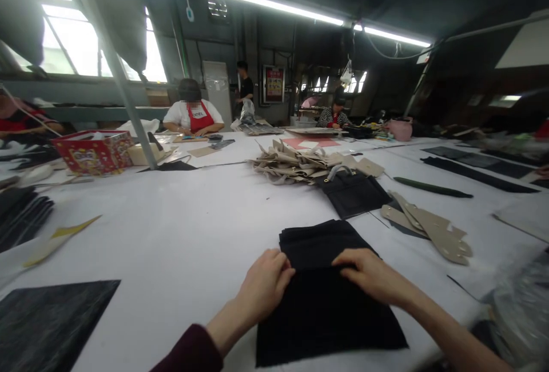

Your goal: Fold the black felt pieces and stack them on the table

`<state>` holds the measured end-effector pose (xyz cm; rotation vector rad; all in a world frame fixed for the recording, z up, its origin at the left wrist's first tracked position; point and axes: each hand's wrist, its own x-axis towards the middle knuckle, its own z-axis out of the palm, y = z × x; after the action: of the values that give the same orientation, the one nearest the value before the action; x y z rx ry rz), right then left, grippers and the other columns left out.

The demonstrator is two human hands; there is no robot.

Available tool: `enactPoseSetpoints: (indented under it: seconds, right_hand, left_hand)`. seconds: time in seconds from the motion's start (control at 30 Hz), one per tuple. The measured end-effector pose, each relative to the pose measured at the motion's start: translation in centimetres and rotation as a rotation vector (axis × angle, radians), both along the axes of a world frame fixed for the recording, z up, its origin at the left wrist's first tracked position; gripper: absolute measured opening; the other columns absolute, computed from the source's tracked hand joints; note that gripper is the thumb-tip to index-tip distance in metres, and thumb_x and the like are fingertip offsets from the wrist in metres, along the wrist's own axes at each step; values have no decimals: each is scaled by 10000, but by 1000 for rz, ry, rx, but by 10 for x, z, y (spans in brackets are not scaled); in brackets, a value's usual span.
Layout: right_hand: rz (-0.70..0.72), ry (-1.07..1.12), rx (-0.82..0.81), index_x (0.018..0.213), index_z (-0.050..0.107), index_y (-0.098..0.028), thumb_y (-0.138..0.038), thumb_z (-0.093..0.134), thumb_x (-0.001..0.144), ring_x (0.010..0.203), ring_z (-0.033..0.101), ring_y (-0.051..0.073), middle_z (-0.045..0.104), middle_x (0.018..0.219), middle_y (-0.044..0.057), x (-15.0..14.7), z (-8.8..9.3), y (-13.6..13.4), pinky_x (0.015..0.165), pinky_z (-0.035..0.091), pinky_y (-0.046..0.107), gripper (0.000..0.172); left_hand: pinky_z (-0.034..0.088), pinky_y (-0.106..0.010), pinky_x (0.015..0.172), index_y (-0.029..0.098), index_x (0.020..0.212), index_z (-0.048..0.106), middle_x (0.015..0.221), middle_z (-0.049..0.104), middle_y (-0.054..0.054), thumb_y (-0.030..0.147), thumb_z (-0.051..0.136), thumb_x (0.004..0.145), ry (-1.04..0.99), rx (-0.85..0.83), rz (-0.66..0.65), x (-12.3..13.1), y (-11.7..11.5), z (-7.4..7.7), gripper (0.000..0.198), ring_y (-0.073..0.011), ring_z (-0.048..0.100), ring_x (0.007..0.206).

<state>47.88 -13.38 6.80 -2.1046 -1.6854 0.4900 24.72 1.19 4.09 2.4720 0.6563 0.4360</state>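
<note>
Black fabric (330,315) lies on the white table in front of me, with a crosswise fold or edge running between my hands. At the left end of that edge, my left hand (268,280) has its fingers curled and pinched on the cloth. My right hand (371,272) grips the same edge farther right, thumb below and fingers above. Beyond the hands, the fabric's far part looks stacked in layers. Whether it is one folded piece or several pieces I cannot tell.
Past the fabric sit a black bag piece with a handle (354,192), a heap of beige pieces (295,163) and beige straps (429,229). A dark sheet (51,320) lies at left. A red box (92,151) stands near a metal pole (114,68). Several people work across the table.
</note>
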Motion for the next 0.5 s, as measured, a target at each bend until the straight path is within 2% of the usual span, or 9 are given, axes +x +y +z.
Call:
enactPoseSetpoints:
  seconds: [0.1,0.2,0.27,0.37,0.5]
  right_hand:
    - [-83,-335,-34,1006,737,-262,-151,548,789,1009,636,208,715,1048,17,52,1,34,900,448,302,308]
    - [-155,-468,-13,994,741,-214,-123,509,805,1044,618,253,709,1040,81,78,-19,66,922,427,367,313]
    - [-182,-486,20,1064,721,-199,-129,456,848,1115,583,263,686,1120,104,83,-39,80,961,400,397,349]
    - [-197,-495,68,1285,609,-214,-214,375,940,1270,484,233,591,1331,79,77,-74,89,1050,340,392,416]
    - [-233,-526,96,1457,428,-180,-359,291,996,1407,318,253,438,1488,74,67,-112,91,1140,230,456,514]
  left_hand:
    - [390,-368,1017,193,829,573,1274,579,-81,225,535,924,-80,134,41,62,18,-12,107,-232,523,1188]
    - [356,-405,1060,185,827,560,1290,567,-114,198,535,920,-58,196,102,101,37,-29,98,-248,506,1227]
    - [406,-407,991,185,835,547,1145,621,-117,194,520,928,-28,193,120,113,48,-41,97,-246,571,1112]
    - [461,-370,857,195,872,531,929,635,-71,214,509,940,-2,169,127,117,59,-57,74,-225,615,916]
    - [465,-351,835,205,951,514,916,621,-54,249,497,956,-36,130,127,116,67,-75,48,-220,601,918]
